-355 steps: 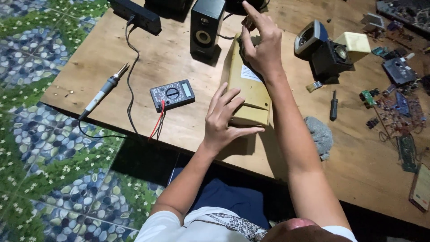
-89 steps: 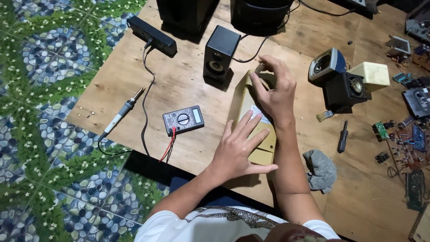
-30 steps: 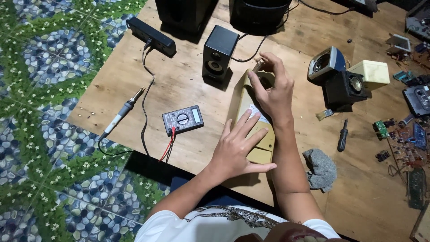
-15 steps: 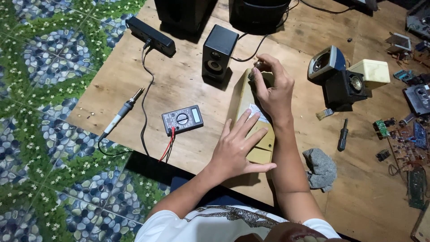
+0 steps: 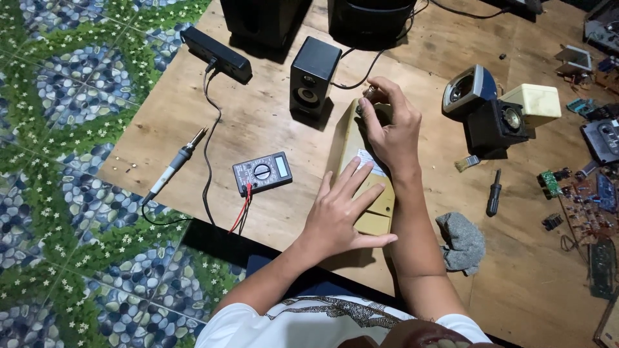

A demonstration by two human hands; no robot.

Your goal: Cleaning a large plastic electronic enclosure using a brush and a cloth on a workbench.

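Fingers of the left hand [image 5: 338, 216] spread flat on one beige case [image 5: 362, 169]; right hand [image 5: 390, 125] curls over its top, beside one speaker [image 5: 313, 77] and one multimeter [image 5: 262, 172].

Two hands, left [image 5: 338, 216] and right [image 5: 390, 129], are resting on one beige case [image 5: 361, 193]. One multimeter [image 5: 262, 172], one soldering iron [image 5: 174, 166], one screwdriver [image 5: 494, 192], one grey rag [image 5: 462, 241] and one small black speaker [image 5: 313, 78] are lying on the surface [image 5: 271, 122].

The case [image 5: 377, 206] under the hands is pale yellow with a white label. The table [image 5: 271, 129] is light brown wood. The meter [image 5: 262, 173] is dark grey with red and black leads. The speaker [image 5: 314, 77] is black, the rag [image 5: 463, 240] grey, and the floor mat [image 5: 71, 96] shows blue pebbles among green grass and small white flowers.
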